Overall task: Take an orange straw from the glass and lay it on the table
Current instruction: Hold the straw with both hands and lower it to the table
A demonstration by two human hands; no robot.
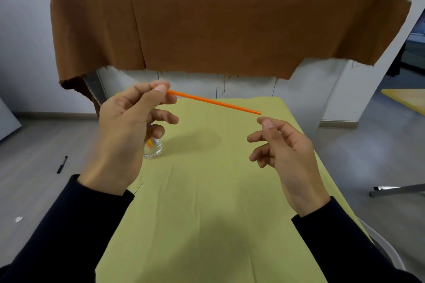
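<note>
One orange straw [213, 102], light, thin and easily bent, hangs well above the glass [153, 148], my left grip [138, 122] clamped on its end, right grip [282, 147] loosely apart, empty.

Your left hand [124, 131]: pinches orange straw [213, 101] above table [207, 190].
Your right hand [285, 151]: loosely curled, empty, just below straw's tip.
Glass [153, 149]: behind your left hand.

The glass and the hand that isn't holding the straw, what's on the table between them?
Nothing in the head view: only bare yellow-green cloth, slightly creased, lies between the glass and the right hand.
</note>
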